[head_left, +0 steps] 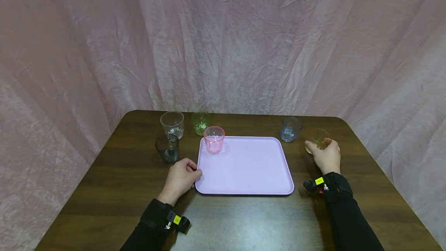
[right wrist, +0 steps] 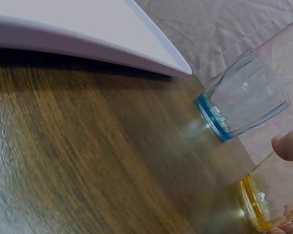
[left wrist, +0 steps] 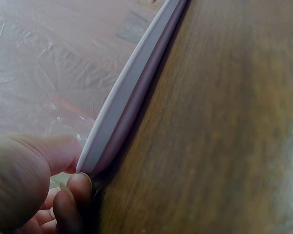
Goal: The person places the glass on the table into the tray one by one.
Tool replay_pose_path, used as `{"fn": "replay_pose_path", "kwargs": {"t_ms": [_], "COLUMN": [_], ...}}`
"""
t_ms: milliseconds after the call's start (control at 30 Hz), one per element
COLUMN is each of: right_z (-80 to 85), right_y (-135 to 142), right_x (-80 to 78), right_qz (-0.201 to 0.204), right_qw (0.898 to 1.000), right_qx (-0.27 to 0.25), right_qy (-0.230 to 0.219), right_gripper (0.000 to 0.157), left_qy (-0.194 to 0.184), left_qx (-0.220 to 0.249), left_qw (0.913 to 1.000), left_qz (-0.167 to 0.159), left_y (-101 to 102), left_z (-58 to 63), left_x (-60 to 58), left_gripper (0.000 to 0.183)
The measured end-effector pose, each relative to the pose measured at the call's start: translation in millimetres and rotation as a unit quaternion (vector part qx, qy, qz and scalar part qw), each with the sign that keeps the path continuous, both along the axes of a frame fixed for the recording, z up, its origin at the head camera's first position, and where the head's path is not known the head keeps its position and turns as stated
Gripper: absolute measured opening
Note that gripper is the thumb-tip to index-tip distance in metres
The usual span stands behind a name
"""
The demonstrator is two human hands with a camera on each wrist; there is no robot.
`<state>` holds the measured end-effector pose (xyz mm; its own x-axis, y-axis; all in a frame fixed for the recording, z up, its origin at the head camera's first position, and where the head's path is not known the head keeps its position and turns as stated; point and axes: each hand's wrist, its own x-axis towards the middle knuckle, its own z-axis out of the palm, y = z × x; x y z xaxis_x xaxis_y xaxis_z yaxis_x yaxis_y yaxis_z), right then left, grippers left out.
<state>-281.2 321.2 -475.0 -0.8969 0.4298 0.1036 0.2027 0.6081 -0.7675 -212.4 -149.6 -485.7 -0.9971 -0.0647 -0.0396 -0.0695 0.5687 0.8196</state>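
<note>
A pale purple tray (head_left: 245, 169) lies on the wooden table, with a pink glass (head_left: 214, 140) upright on its far left corner. My left hand (head_left: 180, 177) pinches the tray's left rim between thumb and fingers, as the left wrist view shows close up. At the right of the table my right hand (head_left: 326, 157) holds a yellow-tinted glass (right wrist: 276, 195), thumb on the near side and fingers round the other. The glass stands upright, its base close over the wood. Just left of it stands a blue glass (head_left: 290, 130).
Left of the tray stand a clear glass (head_left: 173, 125), a dark grey glass (head_left: 168, 149) and, near the far edge, a green glass (head_left: 200, 124). Behind the table (head_left: 244, 224) hangs a pinkish curtain (head_left: 223, 49).
</note>
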Motion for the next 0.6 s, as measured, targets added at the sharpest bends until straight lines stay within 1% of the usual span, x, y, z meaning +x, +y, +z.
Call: {"fn": "replay_pose_path", "kwargs": {"t_ms": [267, 600], "right_z": [6.5, 14.9], "right_y": [1, 1], "right_x": [3.7, 3.3], "right_qz": [0.002, -0.001], "right_qw": [1.000, 0.999], "right_qx": [-0.004, -0.009], "right_qy": [0.013, 0.036], "right_gripper": [0.095, 0.094], "left_qy": [-0.013, -0.021], "left_qx": [-0.002, -0.001], "left_qw": [0.9999, 0.9998], "left_qz": [0.003, 0.006], "left_y": [1, 2], "left_z": [1.3, 2.0], "left_x": [-0.2, -0.3], "left_gripper": [0.015, 0.016]}}
